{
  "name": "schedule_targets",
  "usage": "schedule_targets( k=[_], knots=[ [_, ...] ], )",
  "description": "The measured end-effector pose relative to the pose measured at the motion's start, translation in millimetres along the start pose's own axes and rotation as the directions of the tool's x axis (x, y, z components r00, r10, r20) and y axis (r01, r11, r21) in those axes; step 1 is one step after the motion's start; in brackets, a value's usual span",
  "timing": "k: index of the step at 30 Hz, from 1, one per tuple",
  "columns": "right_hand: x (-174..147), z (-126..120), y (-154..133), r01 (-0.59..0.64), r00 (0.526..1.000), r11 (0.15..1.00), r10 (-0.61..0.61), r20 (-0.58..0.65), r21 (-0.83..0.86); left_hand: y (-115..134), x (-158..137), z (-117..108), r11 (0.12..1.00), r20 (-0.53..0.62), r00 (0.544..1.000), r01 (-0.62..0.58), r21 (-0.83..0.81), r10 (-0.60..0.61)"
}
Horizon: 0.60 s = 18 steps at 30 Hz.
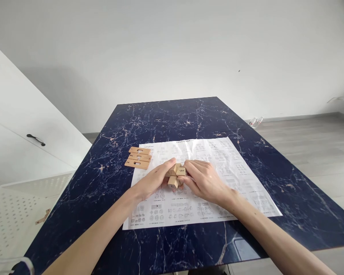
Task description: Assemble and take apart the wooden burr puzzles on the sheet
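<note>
- Left hand (156,177) and right hand (204,178) both grip the wooden block cluster (181,171), over the printed sheet (240,194) on the bench (166,124).
- Step, my read: handling the interlocked bars; next move likely calls for steady two-sided grip, bars aligned.
- Container: perforated white bin (8,217) left; a wooden piece (42,217) seems inside.
- Slotted plates (145,157) overlap the sheet's left edge.

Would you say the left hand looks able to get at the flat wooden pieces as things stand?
Probably yes: the flat wooden pieces lie uncovered near the left hand, though it is holding wooden blocks.
</note>
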State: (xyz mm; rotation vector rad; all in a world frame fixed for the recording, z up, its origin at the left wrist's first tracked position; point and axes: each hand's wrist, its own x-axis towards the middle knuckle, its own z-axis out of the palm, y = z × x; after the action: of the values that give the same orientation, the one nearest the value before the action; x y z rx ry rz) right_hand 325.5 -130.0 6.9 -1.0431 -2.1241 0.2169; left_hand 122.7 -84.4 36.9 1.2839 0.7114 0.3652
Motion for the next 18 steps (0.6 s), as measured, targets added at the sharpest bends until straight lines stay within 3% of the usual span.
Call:
schedule_targets(
  k=[5,11,18],
  knots=[
    [-2,-1,-2,-0.032,0.999,0.995,0.031,0.008,0.09,-4,1,4,0.999,0.016,1.0,-0.004,-0.051,0.004],
    [-4,-1,-4,-0.143,0.989,0.983,0.138,0.048,0.113,-13,0,6,0.998,-0.152,0.986,-0.061,0.02,0.063],
    [-4,-1,-4,-0.178,0.982,0.956,0.157,0.106,0.235,-8,1,9,0.998,-0.068,0.997,-0.03,-0.063,0.025]
  ],
)
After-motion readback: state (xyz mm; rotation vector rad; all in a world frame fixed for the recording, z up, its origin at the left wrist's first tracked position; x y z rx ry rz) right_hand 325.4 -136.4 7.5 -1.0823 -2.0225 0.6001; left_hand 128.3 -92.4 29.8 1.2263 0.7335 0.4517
